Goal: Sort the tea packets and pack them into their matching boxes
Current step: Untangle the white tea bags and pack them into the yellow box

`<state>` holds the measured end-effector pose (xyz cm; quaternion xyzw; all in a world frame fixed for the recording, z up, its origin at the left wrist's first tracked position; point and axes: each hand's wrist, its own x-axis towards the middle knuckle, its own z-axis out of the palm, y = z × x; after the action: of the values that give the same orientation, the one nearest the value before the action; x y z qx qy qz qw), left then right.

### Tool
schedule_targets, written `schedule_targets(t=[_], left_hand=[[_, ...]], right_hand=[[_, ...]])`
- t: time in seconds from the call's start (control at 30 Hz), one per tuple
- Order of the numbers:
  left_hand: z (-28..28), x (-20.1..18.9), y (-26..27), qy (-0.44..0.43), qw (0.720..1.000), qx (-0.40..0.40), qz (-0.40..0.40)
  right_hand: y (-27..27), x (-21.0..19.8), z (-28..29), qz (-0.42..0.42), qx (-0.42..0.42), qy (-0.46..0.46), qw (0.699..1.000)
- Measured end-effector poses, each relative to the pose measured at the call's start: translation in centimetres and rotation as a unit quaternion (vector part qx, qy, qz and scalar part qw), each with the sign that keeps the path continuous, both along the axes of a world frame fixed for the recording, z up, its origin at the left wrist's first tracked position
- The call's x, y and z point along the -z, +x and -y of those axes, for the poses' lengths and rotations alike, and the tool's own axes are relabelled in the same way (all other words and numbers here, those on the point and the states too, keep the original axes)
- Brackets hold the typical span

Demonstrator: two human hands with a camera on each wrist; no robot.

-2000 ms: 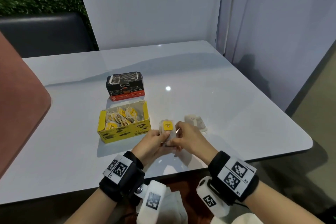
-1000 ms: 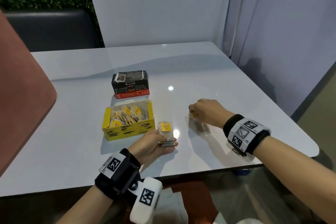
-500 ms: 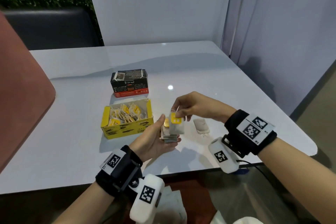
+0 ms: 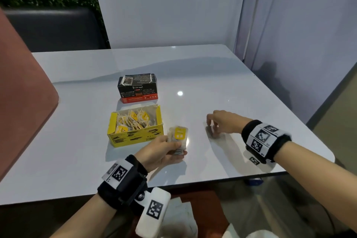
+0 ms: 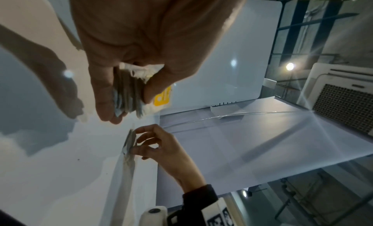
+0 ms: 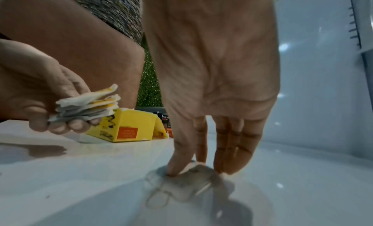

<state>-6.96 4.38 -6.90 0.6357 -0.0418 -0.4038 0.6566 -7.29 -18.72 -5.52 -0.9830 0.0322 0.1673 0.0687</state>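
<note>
The left hand point(image 4: 161, 151) pinches a stack of tea packets point(image 4: 177, 139) just right of the open yellow box point(image 4: 135, 138), while the right hand point(image 4: 225, 121), farther right of it, pinches the last packet point(image 6: 189, 178) lying on the table point(image 4: 231, 87), and next it likely must lift it onto the stack.

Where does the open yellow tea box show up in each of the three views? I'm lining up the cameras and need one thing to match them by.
Head: yellow box, left of centre on the white table, in front of the black box.
Left wrist: not in it.
Right wrist: left of centre, behind the left hand.
Shared landmark: the stack of tea packets that the left hand grips, in all three views.
</note>
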Motion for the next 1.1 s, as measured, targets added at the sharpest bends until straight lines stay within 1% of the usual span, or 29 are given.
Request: schedule_targets(t=[0.13, 0.2, 0.23, 0.3, 0.33, 0.37, 0.43, 0.47, 0.5, 0.57, 0.6, 0.63, 0.77, 0.93, 1.0, 1.03, 1.07, 1.1], left_hand=[[0.4, -0.6, -0.2, -0.015, 0.998, -0.002, -0.055], [0.2, -1.0, -0.3, -0.04, 0.995, -0.016, -0.091], [0.1, -1.1, -0.2, -0.052, 0.993, -0.022, -0.105], [0.0, -1.2, -0.1, -0.056, 0.991, -0.03, -0.121], [0.0, -1.2, -0.1, -0.052, 0.99, -0.03, -0.127], [0.0, -1.1, -0.1, -0.052, 0.989, -0.028, -0.136], [0.3, -1.0, -0.3, -0.065, 0.984, -0.023, -0.161], [0.5, -1.0, -0.5, -0.079, 0.982, -0.024, -0.17], [0.6, -1.0, -0.6, -0.091, 0.981, -0.023, -0.171], [0.7, -1.0, -0.6, -0.103, 0.983, -0.015, -0.15], [0.6, -1.1, -0.6, -0.106, 0.985, -0.009, -0.136], [0.5, -1.2, -0.5, -0.109, 0.986, -0.008, -0.125], [0.0, -1.3, -0.5, -0.114, 0.986, -0.027, -0.119], [0.3, -1.0, -0.4, -0.129, 0.982, -0.031, -0.135], [0.4, -1.1, -0.6, -0.123, 0.985, -0.024, -0.12], [0.5, -1.2, -0.8, -0.121, 0.986, -0.021, -0.112], [0.4, -1.2, -0.8, -0.12, 0.986, -0.021, -0.109], [0.4, -1.2, -0.8, -0.119, 0.986, -0.025, -0.111]], right_hand=[[0.3, 0.2, 0.2, -0.014, 0.005, 0.03, 0.999], [0.4, -0.3, 0.4, -0.003, 0.021, 0.082, 0.996], [0.2, -0.7, 0.3, 0.018, 0.028, 0.124, 0.992], [-0.1, -2.0, -0.4, 0.079, 0.036, 0.201, 0.976], [-0.3, -2.8, -1.0, 0.124, 0.03, 0.217, 0.968], [-0.5, -3.4, -1.9, 0.183, 0.019, 0.219, 0.958], [-1.2, -4.2, -4.2, 0.308, -0.014, 0.206, 0.929], [-1.7, -4.2, -5.5, 0.35, -0.039, 0.182, 0.918], [-2.3, -3.8, -6.7, 0.374, -0.075, 0.142, 0.914], [-3.4, -2.2, -8.3, 0.376, -0.166, 0.063, 0.909], [-3.8, -1.4, -8.6, 0.366, -0.199, 0.045, 0.908], [-4.1, -0.7, -8.7, 0.355, -0.212, 0.046, 0.909], [-4.7, 0.3, -8.1, 0.33, -0.189, 0.115, 0.918], [-5.1, 0.7, -8.0, 0.324, -0.211, 0.106, 0.916], [-5.3, 0.3, -8.0, 0.331, -0.199, 0.142, 0.911], [-5.3, 0.0, -8.0, 0.339, -0.173, 0.18, 0.907], [-5.3, -0.3, -8.0, 0.358, -0.127, 0.226, 0.897], [-5.0, -0.4, -7.9, 0.376, -0.06, 0.278, 0.882]])
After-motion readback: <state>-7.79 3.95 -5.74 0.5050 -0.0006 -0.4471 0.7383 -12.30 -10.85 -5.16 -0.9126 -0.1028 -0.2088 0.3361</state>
